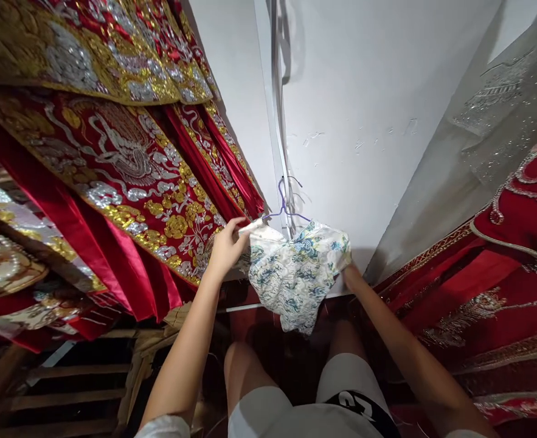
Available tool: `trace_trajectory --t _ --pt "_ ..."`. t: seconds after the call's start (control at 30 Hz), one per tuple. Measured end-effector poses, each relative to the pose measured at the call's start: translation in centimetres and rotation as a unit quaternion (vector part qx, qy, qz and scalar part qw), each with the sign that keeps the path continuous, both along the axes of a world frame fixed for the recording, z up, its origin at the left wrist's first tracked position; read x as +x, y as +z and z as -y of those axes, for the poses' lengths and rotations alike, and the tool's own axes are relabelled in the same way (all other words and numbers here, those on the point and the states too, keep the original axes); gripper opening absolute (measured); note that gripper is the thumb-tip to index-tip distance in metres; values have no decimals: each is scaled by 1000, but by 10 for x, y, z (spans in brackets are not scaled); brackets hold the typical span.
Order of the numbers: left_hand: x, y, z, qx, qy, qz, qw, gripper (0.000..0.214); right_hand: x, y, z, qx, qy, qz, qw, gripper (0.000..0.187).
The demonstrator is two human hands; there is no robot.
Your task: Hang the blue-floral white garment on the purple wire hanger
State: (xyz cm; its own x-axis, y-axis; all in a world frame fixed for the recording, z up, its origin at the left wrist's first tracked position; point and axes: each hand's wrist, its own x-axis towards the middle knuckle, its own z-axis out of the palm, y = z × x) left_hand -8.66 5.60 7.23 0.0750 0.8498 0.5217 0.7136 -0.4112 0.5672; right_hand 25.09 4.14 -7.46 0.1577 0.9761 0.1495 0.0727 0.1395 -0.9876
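A white floral blouse (pixel 295 277) with blue and green print hangs in front of me on a thin purple hanger (pixel 283 204). The hanger's hook is up by a pale vertical strip on the wall. At the blouse's left shoulder, my left hand (pixel 228 244) pinches the cloth edge between thumb and fingers, close to the hanger's arm. My right hand (pixel 351 277) is at the right sleeve, closed on its lower edge. The sleeve partly hides those fingers. The blouse's lower hem hangs loose above my knees.
Red gowns (pixel 126 158) with gold and silver embroidery hang at left. More red beaded garments (pixel 514 243) and a sheer glittery cloth (pixel 491 115) are at right. A white wall (pixel 368 79) stands ahead. Wooden slats (pixel 76 386) lie at lower left.
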Motion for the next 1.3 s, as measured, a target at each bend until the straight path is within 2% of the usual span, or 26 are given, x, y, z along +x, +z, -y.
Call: trace_trajectory --t 0.07,0.13,0.2,0.27,0.33,0.37,0.43,0.47,0.5,0.53,0.57,0.63,0.73,0.8,0.87,0.93,1.03,1.1,1.17,1.23,1.3 --pt "-9 -5 0 -10 -9 19 1000 32 13 15 -8 6 -17 -53 998 47" --pt "-7 -7 0 0 -18 28 999 30 20 37 -16 24 -51 -128 990 45" --pt "2 -3 1 17 -15 34 999 37 19 63 -23 52 -94 -196 975 42" --pt "13 3 3 27 -5 35 999 42 13 88 -24 80 -115 -209 968 44" --pt "18 8 4 26 5 37 999 33 5 106 -16 98 -102 -186 972 45" --pt "19 8 4 23 10 41 999 26 1 113 -8 99 -69 -166 979 46" --pt "16 0 6 24 23 64 997 28 -7 120 14 88 72 -100 988 54" --pt "14 -7 7 29 27 87 995 34 -11 121 26 81 171 -53 980 60" --pt "13 -15 8 37 28 121 992 38 -15 120 37 77 266 2 961 63" --pt "12 -25 10 44 26 161 986 40 -20 118 46 76 336 61 937 62" --pt "12 -34 13 45 17 199 979 40 -25 115 52 78 367 120 919 55" --pt "18 -48 21 20 -32 248 968 36 -39 102 58 93 328 236 910 48" --pt "40 -50 42 -38 -163 220 961 32 -63 73 52 144 226 371 889 93" --pt "60 -43 58 -51 -259 175 949 30 -77 51 47 198 202 409 867 109" --pt "80 -34 71 -53 -336 154 928 29 -87 33 42 246 185 405 861 103" --pt "95 -29 76 -54 -376 162 911 32 -88 24 36 269 153 370 876 82" --pt "104 -31 70 -62 -378 210 899 37 -77 27 26 267 68 274 921 50" --pt "102 -34 60 -80 -374 273 883 33 -67 38 19 273 34 217 937 39" --pt "100 -34 52 -101 -376 341 856 30 -60 50 13 290 42 200 935 40" --pt "100 -29 48 -124 -378 386 832 32 -56 62 9 305 37 226 924 44" --pt "103 -18 48 -150 -380 408 816 40 -54 73 7 306 8 259 916 34"
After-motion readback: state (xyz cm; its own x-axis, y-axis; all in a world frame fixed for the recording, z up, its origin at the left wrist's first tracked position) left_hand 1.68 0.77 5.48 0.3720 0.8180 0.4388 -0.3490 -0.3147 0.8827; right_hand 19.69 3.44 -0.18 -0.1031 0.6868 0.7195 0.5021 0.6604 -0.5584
